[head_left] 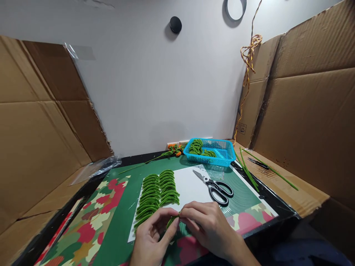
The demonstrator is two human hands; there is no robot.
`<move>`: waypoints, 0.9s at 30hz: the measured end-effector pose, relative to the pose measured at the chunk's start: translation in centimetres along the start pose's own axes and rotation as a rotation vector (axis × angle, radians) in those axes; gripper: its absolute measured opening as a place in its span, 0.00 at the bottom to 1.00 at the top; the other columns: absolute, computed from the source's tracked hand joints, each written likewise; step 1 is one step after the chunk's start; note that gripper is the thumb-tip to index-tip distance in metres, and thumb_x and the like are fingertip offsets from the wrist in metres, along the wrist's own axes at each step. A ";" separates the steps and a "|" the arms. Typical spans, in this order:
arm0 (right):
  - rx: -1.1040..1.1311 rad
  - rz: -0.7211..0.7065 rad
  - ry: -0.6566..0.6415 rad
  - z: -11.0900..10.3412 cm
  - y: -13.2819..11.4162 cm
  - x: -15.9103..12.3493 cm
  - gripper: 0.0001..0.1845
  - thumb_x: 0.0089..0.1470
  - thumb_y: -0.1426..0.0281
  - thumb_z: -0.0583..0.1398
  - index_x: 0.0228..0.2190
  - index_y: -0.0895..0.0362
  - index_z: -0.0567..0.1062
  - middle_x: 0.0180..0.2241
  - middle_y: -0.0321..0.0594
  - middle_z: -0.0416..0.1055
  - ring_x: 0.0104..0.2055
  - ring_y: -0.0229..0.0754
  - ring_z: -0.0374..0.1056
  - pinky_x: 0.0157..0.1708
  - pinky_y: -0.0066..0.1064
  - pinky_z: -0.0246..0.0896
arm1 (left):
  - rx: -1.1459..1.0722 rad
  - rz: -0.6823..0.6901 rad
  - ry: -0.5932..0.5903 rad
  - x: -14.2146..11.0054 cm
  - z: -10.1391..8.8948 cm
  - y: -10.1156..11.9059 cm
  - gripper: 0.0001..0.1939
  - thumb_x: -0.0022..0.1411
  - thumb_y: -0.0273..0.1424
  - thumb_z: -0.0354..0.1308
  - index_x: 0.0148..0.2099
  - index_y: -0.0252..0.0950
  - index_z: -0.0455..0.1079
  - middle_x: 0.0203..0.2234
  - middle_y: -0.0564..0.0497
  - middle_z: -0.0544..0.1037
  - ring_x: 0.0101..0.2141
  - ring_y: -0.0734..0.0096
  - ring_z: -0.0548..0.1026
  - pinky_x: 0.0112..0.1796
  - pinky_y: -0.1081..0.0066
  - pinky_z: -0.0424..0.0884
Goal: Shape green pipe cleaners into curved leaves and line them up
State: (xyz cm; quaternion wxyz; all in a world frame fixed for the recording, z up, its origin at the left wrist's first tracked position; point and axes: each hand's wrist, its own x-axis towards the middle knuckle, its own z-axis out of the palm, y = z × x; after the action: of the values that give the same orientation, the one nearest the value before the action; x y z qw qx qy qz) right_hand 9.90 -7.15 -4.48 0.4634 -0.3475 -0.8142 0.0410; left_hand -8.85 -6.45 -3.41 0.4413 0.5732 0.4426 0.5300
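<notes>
Close to the table's front edge, my left hand (156, 236) pinches a green pipe cleaner piece (172, 220) between thumb and fingers. My right hand (206, 225) meets it there, its fingertips closed on the other end of the same fuzzy piece. Most of that piece is hidden by the fingers. Just beyond, two columns of bent green pipe cleaner pieces (149, 195) lie stacked on a white sheet (188, 184). Scissors (215, 186) with black and grey handles rest partly on the sheet, blades pointing to the far left.
A blue plastic basket (212, 161) at the back holds more green pieces. An orange and green pipe cleaner flower stem (166, 153) lies left of it. Long green stems (246, 170) and small black snips (258, 163) lie at the right. Cardboard walls (310, 111) flank the table.
</notes>
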 end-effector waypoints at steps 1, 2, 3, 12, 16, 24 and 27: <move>-0.005 -0.004 0.003 0.0 0.0 0.0 0.10 0.72 0.74 0.56 0.46 0.53 0.77 0.40 0.39 0.82 0.37 0.39 0.78 0.37 0.27 0.68 | -0.010 -0.007 0.000 0.0 0.1 0.0 0.21 0.51 0.48 0.77 0.36 0.36 0.81 0.32 0.48 0.84 0.35 0.60 0.83 0.38 0.72 0.82; -0.011 -0.010 0.007 0.0 0.0 0.0 0.10 0.73 0.74 0.55 0.45 0.53 0.77 0.40 0.39 0.82 0.37 0.39 0.78 0.36 0.27 0.67 | -0.022 -0.015 -0.001 0.0 0.1 0.0 0.21 0.51 0.48 0.77 0.36 0.36 0.81 0.31 0.48 0.83 0.34 0.62 0.83 0.37 0.73 0.81; -0.016 -0.014 0.009 0.0 0.0 0.0 0.10 0.73 0.74 0.55 0.45 0.53 0.77 0.40 0.39 0.82 0.37 0.39 0.78 0.36 0.27 0.67 | -0.034 -0.020 0.000 -0.1 0.2 0.0 0.20 0.52 0.48 0.77 0.35 0.36 0.81 0.30 0.49 0.83 0.33 0.63 0.82 0.35 0.74 0.81; -0.038 0.044 0.001 -0.1 -0.2 -0.1 0.07 0.74 0.67 0.56 0.47 0.53 0.75 0.36 0.38 0.80 0.34 0.40 0.77 0.33 0.28 0.62 | 0.046 0.071 -0.029 0.2 -0.4 0.1 0.15 0.54 0.43 0.76 0.34 0.36 0.82 0.29 0.47 0.84 0.32 0.61 0.84 0.37 0.72 0.82; -0.053 0.071 -0.001 -0.1 -0.2 -0.1 0.07 0.71 0.63 0.60 0.45 0.52 0.74 0.36 0.37 0.80 0.36 0.42 0.76 0.34 0.30 0.61 | 0.096 0.147 -0.033 0.6 -0.7 0.0 0.14 0.52 0.41 0.77 0.31 0.36 0.82 0.27 0.46 0.84 0.30 0.60 0.84 0.34 0.71 0.84; -0.073 0.071 -0.057 -0.4 -0.5 0.0 0.11 0.75 0.66 0.54 0.40 0.53 0.74 0.33 0.37 0.77 0.35 0.42 0.73 0.32 0.32 0.58 | 0.124 0.107 -0.015 0.3 -0.7 0.0 0.14 0.52 0.41 0.77 0.34 0.36 0.84 0.31 0.44 0.87 0.34 0.56 0.87 0.39 0.68 0.85; -0.057 0.057 -0.043 -0.5 -0.6 -0.3 0.13 0.76 0.66 0.52 0.39 0.54 0.74 0.33 0.38 0.76 0.33 0.41 0.72 0.32 0.32 0.58 | 0.122 0.037 -0.023 -0.4 -0.4 0.4 0.19 0.53 0.41 0.76 0.43 0.35 0.86 0.37 0.41 0.88 0.38 0.53 0.87 0.40 0.67 0.85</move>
State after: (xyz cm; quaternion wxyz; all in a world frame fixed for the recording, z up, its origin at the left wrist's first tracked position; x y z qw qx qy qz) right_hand 10.06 -7.92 -4.22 0.4344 -0.3827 -0.8145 0.0383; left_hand -9.30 -6.91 -3.08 0.4006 0.6130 0.4581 0.5038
